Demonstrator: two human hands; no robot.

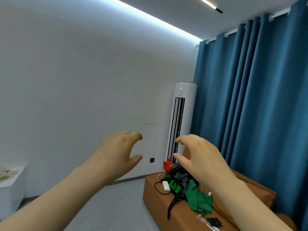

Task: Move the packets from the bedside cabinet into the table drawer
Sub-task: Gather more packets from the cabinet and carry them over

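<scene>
Two bare hands hang raised in mid-air, the left hand (116, 154) and the right hand (200, 157) side by side but apart, fingers loosely curled, both released and holding nothing. Below the right hand a brown leather couch (155, 197) carries a heap of green cloth (200, 200), a red plush toy (168, 165) and a small white box (165, 185). At its near right end lies a clear plastic packet (204, 220) beside a flat black square (214, 221); whether it is one of the task's packets cannot be told. A white tower air conditioner (183, 104) stands far behind, left of blue curtains (258, 97).
</scene>
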